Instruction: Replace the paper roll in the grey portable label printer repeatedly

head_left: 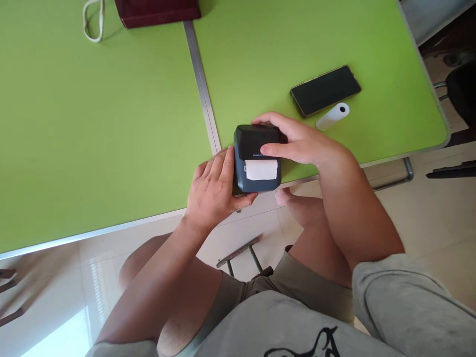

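A small dark blue and black label printer (257,138) sits at the near edge of the green table, with white paper (261,169) sticking out of its front. Along the printer's left side my left hand (213,183) is wrapped, thumb at the near corner and fingers together. From the right, my right hand (293,139) grips the black top part, its thumb on the lid and its fingers behind. The lid looks closed. Beyond my right wrist lies a white paper roll (329,118) with a dark hole in its end.
A black smartphone (325,90) lies behind the roll. A dark red case (159,11) with a white cord loop (93,22) is at the far left. A metal seam (201,79) crosses the green table (111,124). My legs are below its near edge.
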{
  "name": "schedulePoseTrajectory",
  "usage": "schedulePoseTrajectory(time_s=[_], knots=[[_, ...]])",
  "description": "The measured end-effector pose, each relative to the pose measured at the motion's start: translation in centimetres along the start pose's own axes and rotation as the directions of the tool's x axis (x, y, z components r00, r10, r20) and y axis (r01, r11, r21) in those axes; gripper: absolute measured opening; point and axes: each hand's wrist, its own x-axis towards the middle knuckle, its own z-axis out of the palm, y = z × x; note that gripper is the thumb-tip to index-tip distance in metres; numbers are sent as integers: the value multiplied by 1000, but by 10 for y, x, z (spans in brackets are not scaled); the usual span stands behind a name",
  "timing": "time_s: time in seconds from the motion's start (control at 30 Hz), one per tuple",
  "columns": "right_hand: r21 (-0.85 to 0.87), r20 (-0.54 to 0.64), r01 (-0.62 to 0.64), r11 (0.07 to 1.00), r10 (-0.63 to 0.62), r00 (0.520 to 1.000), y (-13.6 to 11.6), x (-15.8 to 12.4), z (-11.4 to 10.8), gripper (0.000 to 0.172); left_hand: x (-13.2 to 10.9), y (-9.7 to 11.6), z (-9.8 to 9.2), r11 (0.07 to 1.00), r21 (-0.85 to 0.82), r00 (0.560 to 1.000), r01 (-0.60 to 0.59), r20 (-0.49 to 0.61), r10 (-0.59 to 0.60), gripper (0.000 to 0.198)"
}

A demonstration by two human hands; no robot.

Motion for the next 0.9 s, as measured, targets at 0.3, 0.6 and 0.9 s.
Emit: schedulePoseTrajectory(time_s=[0.3,0.6,0.9], knots=[[91,-79,22,996,-15,997,7,-4,11,75,1,-1,-2,999,6,998,45,42,-45,119],[58,-94,57,997,-51,994,2,-15,16,65,5,-2,-5,992,-70,992,108,67,-103,111],[61,18,19,998,-20,1000,-2,-15,12,81,6,-6,-3,987,-134,995,88,48,-82,112]])
